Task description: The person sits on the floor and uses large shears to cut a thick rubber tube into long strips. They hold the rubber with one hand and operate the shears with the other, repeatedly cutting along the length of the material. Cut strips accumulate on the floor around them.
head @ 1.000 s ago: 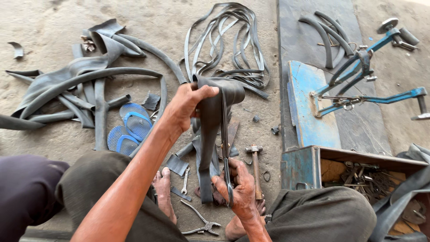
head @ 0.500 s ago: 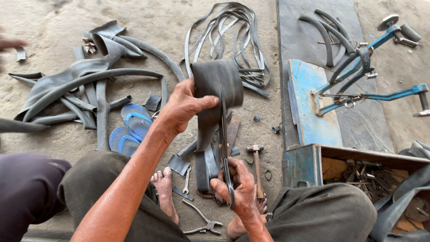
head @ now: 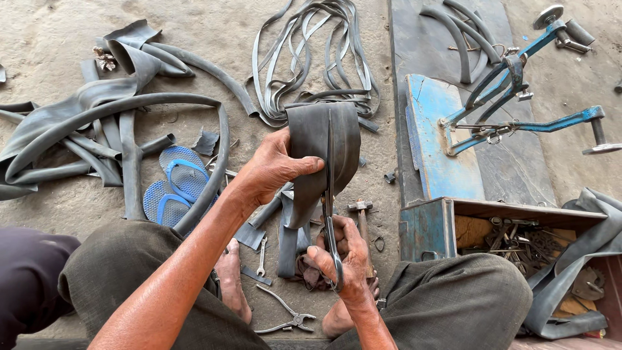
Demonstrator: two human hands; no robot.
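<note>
**Cutting a rubber tube held up off the floor**

Between the knees of the seated person, the left hand (head: 275,170) lifts a black rubber tube piece (head: 324,155), fingers closed on its edge, so the rubber hangs stretched and stiff for the blades. The right hand (head: 343,256) grips the scissors (head: 330,207) by the handles, blades pointing up along the rubber. A hammer (head: 361,217), a wrench (head: 262,254) and pliers (head: 285,314) lie near on the floor, within easy reach.

— Where's the left hand (head: 275,170)?
— Forearm runs in from seven o'clock, wrist bent, thumb and fingers pinched shut toward three o'clock
— And the right hand (head: 342,254)?
— Lower, at five o'clock of it — knuckles up, fingers curled closed
</note>
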